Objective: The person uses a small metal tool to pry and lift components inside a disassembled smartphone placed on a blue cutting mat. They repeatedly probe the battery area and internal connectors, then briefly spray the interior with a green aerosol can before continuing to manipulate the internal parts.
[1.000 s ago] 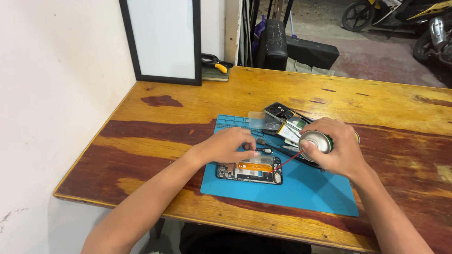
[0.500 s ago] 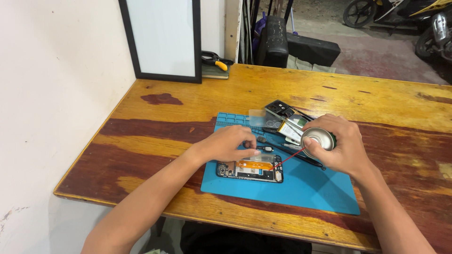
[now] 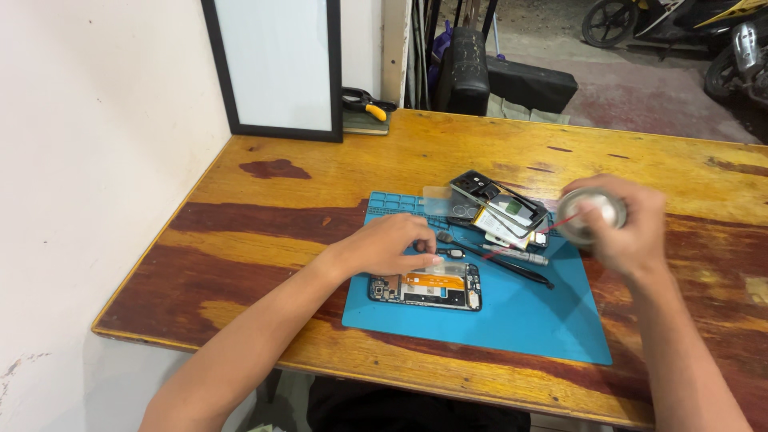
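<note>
The opened phone (image 3: 426,287) lies flat near the front edge of the blue work mat (image 3: 512,320), its back cover off and its inner boards and an orange strip exposed. That much of the stripping-down looks done; the boards appear to sit in the frame yet, so by my reading the work is midway, with the inside of the phone not yet emptied or closed up.

The left hand (image 3: 390,245) rests just behind the phone, fingers curled down with the tips at its upper edge, pinching or pressing a small part there; what exactly it grips is too small to tell. The right hand (image 3: 622,224) is well to the right of the phone, over the mat's right edge, closed around a small round spray can (image 3: 590,214) with a thin red tube pointing back toward the phone. The hand is blurred.

Behind the phone and to its right lies a pile of removed phone parts (image 3: 500,212), a frame and flat pieces stacked loosely, with a slim dark tool (image 3: 512,268) just in front of it. The mat lies on a worn wooden bench (image 3: 264,224). Far behind the phone, a black-framed white board (image 3: 276,64) leans at the wall, with yellow-handled pliers (image 3: 366,102) beside it.
</note>
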